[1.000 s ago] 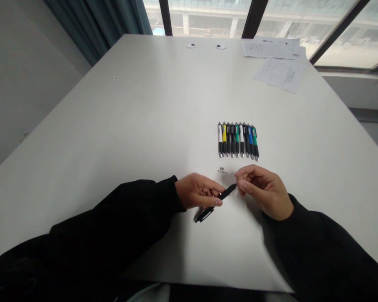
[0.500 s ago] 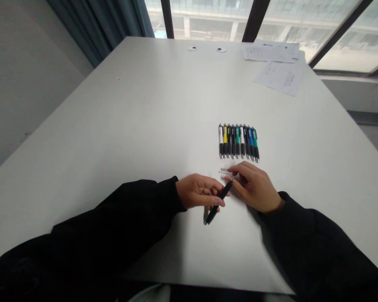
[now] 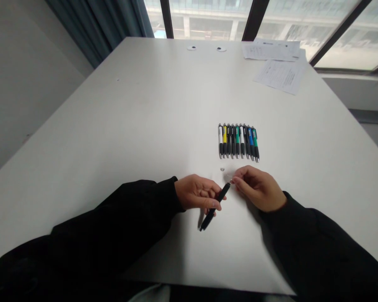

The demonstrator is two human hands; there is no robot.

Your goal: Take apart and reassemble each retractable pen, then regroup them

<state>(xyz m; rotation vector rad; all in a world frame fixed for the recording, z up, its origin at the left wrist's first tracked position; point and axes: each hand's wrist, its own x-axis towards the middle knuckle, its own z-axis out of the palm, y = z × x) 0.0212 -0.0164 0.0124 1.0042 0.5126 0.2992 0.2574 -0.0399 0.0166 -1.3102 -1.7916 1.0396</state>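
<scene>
My left hand [image 3: 204,193] grips a black pen [image 3: 216,206] between thumb and fingers. The pen is tilted, its upper end pointing up and right toward my right hand [image 3: 256,186]. My right fingertips are pinched together at that end, where a thin, light-coloured part [image 3: 228,176] shows; it is too small to name surely. A small silvery pen tip piece [image 3: 222,169] lies on the table just beyond the hands.
Several click pens [image 3: 237,141] in white, yellow, black, green and blue lie side by side beyond my right hand. Printed papers [image 3: 280,75] rest at the far right of the white table [image 3: 129,126]. Two eye-shaped pieces [image 3: 191,48] sit near the far edge.
My right hand has drawn its fingers into a pinch at the pen's upper end. A thin piece that lay beside the silvery tip has left its spot. The pen has shifted slightly down and left.
</scene>
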